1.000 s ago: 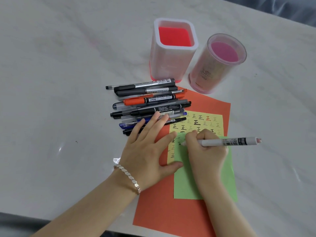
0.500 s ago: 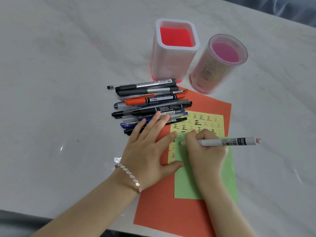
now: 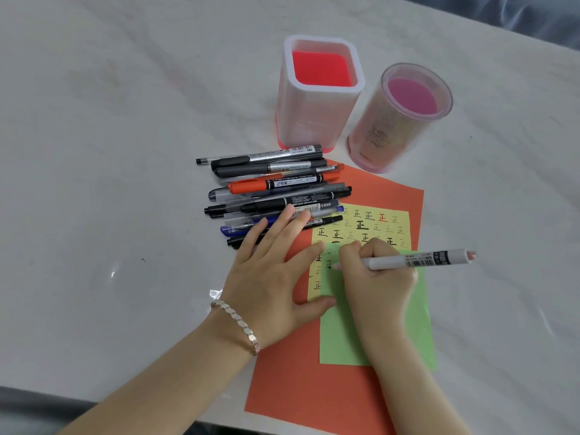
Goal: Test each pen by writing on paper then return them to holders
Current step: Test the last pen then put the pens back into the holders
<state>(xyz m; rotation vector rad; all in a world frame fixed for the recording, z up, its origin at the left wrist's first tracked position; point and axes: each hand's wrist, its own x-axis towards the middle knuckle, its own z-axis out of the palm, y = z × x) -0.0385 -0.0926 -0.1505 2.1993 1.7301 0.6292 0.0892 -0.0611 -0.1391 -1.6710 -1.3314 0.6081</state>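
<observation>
Your right hand (image 3: pixel 378 277) is clamped on the white pen (image 3: pixel 417 260), tip on the yellow paper (image 3: pixel 370 227). Your left hand (image 3: pixel 273 277) lies flat, fingers spread, pinning the sheets. Pen pile (image 3: pixel 276 193) sits left; square holder (image 3: pixel 320 89) and round holder (image 3: pixel 398 117) stand far.

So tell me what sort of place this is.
Probably a desk or table at home or in an office: a white marble-look tabletop, two empty pen holders, a pile of pens and markers, and coloured paper sheets for test writing.
</observation>
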